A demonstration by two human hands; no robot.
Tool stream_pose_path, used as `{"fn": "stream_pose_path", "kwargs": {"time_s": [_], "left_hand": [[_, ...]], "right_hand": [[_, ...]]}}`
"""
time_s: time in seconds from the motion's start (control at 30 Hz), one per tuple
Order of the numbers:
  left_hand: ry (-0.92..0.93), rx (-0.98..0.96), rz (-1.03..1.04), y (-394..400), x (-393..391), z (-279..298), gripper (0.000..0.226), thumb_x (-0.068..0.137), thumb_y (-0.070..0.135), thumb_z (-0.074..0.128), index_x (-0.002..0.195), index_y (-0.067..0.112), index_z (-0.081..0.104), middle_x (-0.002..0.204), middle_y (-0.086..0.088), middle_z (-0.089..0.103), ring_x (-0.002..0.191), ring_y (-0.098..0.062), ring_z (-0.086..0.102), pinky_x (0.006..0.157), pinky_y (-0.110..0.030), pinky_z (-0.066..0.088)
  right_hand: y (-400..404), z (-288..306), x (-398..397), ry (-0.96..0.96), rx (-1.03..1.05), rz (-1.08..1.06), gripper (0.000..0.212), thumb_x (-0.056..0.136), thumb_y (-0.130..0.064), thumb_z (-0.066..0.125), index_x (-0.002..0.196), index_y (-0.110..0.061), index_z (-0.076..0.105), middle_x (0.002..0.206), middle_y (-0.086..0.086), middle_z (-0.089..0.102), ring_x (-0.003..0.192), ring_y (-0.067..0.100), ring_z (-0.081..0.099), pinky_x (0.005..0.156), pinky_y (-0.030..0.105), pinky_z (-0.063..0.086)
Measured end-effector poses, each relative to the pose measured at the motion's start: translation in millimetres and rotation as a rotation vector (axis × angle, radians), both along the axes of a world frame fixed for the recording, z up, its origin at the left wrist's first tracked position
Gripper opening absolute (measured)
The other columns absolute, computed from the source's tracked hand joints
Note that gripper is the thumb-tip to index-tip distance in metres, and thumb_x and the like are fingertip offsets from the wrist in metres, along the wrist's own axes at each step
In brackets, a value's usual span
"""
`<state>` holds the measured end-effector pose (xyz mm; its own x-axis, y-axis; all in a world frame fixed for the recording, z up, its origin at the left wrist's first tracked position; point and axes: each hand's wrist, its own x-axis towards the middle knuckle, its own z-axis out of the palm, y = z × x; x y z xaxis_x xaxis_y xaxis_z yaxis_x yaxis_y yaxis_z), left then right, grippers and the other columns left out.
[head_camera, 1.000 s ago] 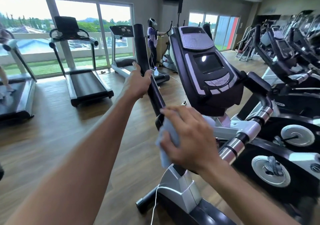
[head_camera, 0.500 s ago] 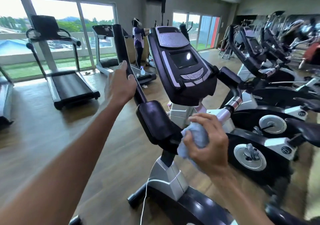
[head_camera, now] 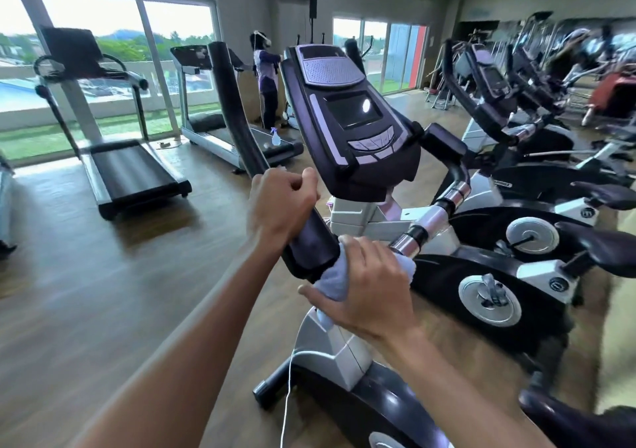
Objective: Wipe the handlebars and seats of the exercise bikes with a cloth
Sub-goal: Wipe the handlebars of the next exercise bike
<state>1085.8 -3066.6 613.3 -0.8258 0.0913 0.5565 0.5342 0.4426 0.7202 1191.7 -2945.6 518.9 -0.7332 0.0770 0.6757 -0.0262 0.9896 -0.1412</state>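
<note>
Blue cloth (head_camera: 332, 280) under right hand (head_camera: 364, 296), gripped | left hand (head_camera: 278, 206) clamped on handlebar (head_camera: 234, 110)

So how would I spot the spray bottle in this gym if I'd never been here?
Start at the big windows on the left and find the treadmill nearest the far corner. The small clear plastic spray bottle with a blue trigger top stands upright on that treadmill's black belt, the only small pale item among big dark machines.

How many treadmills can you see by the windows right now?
3. One treadmill stands at the left window, a second right of it beyond the black handlebar, and a sliver of a third at the left edge. More may be out of frame.
</note>
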Motion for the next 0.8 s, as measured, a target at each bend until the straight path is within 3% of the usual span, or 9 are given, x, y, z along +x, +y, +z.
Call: {"fn": "stream_pose_path", "kwargs": {"time_s": [0.1, 0.23, 0.3, 0.4, 0.47, 0.57, 0.67, 0.73, 0.8], "left_hand": [[-0.009, 0.002, 0.028, 3, 4, 2, 0.049, 0.093, 0.038, 0.051, 0.059, 0.013, 0.074, 0.052, 0.003, 0.066, 0.063, -0.015, 0.067, 0.072, -0.037, 0.055], [-0.015, -0.032, 0.05, 2, 9, 5, 0.048, 0.096, 0.031, 0.053, 0.058, 0.01, 0.074, 0.045, 0.014, 0.059, 0.051, -0.008, 0.059, 0.068, -0.035, 0.053], [-0.019, -0.039, 0.045, 2, 10, 5, 0.048, 0.096, 0.031, 0.054, 0.057, 0.012, 0.074, 0.047, 0.019, 0.061, 0.054, -0.006, 0.061, 0.068, -0.033, 0.053], [-0.016, -0.03, 0.061, 2, 11, 4, 0.047, 0.096, 0.033, 0.053, 0.058, 0.015, 0.075, 0.053, 0.017, 0.066, 0.059, -0.005, 0.064, 0.071, -0.03, 0.053], [-0.02, -0.035, 0.07, 4, 11, 4, 0.046, 0.094, 0.036, 0.052, 0.06, 0.016, 0.076, 0.056, 0.012, 0.068, 0.063, -0.007, 0.066, 0.073, -0.029, 0.052], [-0.02, -0.054, 0.124, 7, 11, 4, 0.047, 0.089, 0.041, 0.049, 0.063, 0.011, 0.074, 0.055, -0.002, 0.066, 0.064, -0.018, 0.064, 0.072, -0.036, 0.054], [-0.032, -0.048, 0.132, 8, 11, 5, 0.047, 0.089, 0.041, 0.05, 0.063, 0.011, 0.074, 0.053, 0.0, 0.065, 0.061, -0.019, 0.063, 0.07, -0.039, 0.055], [-0.044, -0.035, 0.09, 6, 12, 6, 0.045, 0.09, 0.039, 0.051, 0.06, 0.017, 0.076, 0.054, 0.014, 0.067, 0.063, -0.01, 0.066, 0.073, -0.035, 0.056], [-0.047, -0.03, 0.058, 6, 12, 5, 0.044, 0.089, 0.039, 0.051, 0.058, 0.021, 0.076, 0.056, 0.015, 0.068, 0.068, -0.009, 0.068, 0.077, -0.034, 0.056]], "right_hand": [[10, 10, -2, 0.004, 0.061, 0.088, 0.083, 0.076, -0.088, 0.054, 0.102, -0.01, 0.066, 0.093, 0.005, 0.068, 0.085, 0.028, 0.065, 0.076, 0.038, 0.052], [22, 48, -15, -0.397, 0.073, 0.134, 0.067, 0.067, -0.093, 0.054, 0.082, -0.027, 0.052, 0.083, -0.002, 0.064, 0.084, 0.026, 0.061, 0.068, 0.036, 0.043], [18, 37, -11, -0.267, 0.04, 0.103, 0.069, 0.07, -0.091, 0.054, 0.092, -0.026, 0.063, 0.088, -0.002, 0.067, 0.088, 0.025, 0.065, 0.073, 0.038, 0.049], [7, -4, 7, 0.082, -0.035, 0.084, 0.079, 0.083, -0.077, 0.061, 0.116, -0.006, 0.069, 0.107, 0.009, 0.07, 0.096, 0.029, 0.065, 0.089, 0.043, 0.053], [6, -18, 16, 0.165, -0.019, 0.058, 0.081, 0.088, -0.071, 0.061, 0.126, 0.001, 0.065, 0.118, 0.014, 0.067, 0.107, 0.033, 0.063, 0.099, 0.047, 0.05], [-4, -17, 13, 0.224, -0.062, 0.053, 0.074, 0.099, -0.061, 0.043, 0.13, 0.002, 0.063, 0.125, 0.017, 0.064, 0.118, 0.035, 0.059, 0.109, 0.05, 0.043], [-11, -13, 6, 0.271, -0.082, 0.047, 0.054, 0.104, -0.043, 0.038, 0.121, -0.001, 0.068, 0.115, 0.014, 0.068, 0.106, 0.034, 0.063, 0.104, 0.046, 0.046], [13, -12, 1, 0.27, 0.042, 0.174, 0.049, 0.102, -0.036, 0.04, 0.12, 0.0, 0.069, 0.111, 0.015, 0.069, 0.098, 0.035, 0.064, 0.097, 0.045, 0.049], [43, -6, -3, 0.222, 0.132, 0.288, 0.046, 0.098, -0.033, 0.044, 0.119, -0.002, 0.069, 0.107, 0.014, 0.07, 0.095, 0.035, 0.065, 0.092, 0.045, 0.052]]}}
